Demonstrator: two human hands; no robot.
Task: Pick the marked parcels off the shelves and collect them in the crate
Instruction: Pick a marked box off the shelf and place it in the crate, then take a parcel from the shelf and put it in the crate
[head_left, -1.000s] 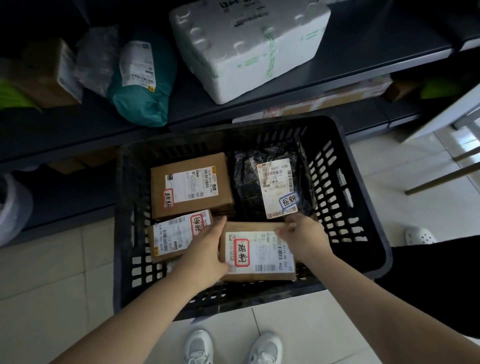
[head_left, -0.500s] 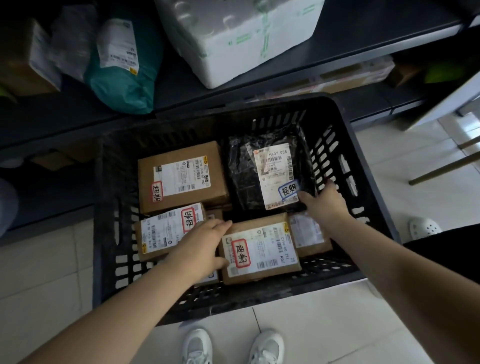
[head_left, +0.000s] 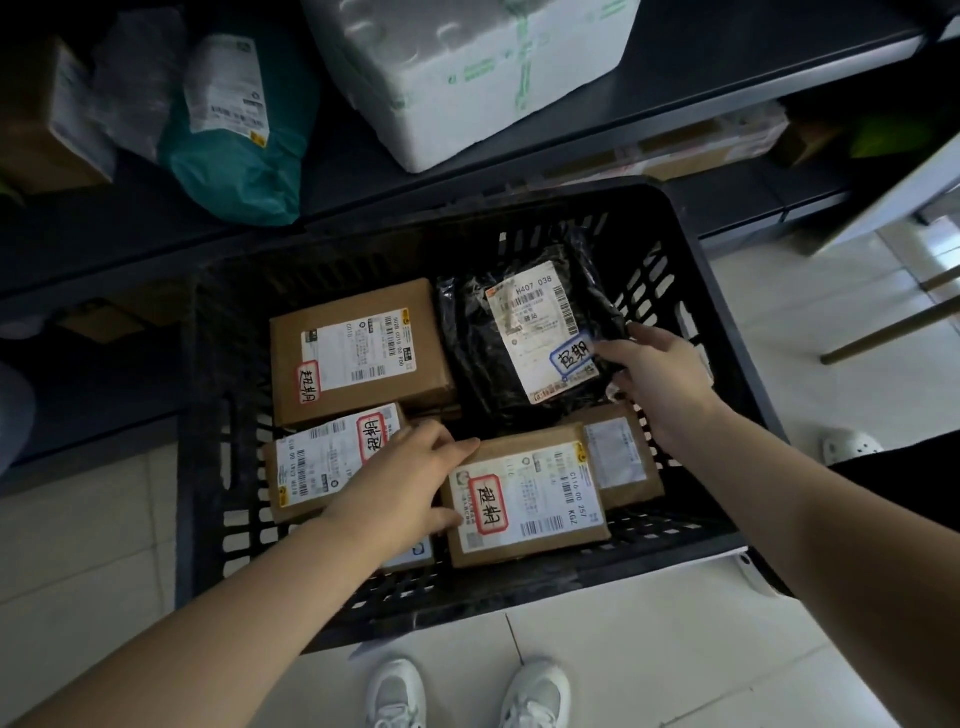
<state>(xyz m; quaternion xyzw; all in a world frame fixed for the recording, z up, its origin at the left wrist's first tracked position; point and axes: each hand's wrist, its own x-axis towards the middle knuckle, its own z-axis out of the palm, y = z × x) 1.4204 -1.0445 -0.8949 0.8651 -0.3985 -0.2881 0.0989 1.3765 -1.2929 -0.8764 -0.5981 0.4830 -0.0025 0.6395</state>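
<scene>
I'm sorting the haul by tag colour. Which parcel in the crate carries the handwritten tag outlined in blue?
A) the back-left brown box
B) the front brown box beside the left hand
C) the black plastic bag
C: the black plastic bag bears the blue-outlined tag, while the tags on the back-left brown box and the front brown box are outlined in red.

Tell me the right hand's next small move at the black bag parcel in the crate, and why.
Probably pinch the black bag parcel by its near right edge and shift it flat into the crate's back right corner. The right hand has its fingertips at that edge, beside the blue-marked label, while the left hand rests on the front cardboard box.
</scene>
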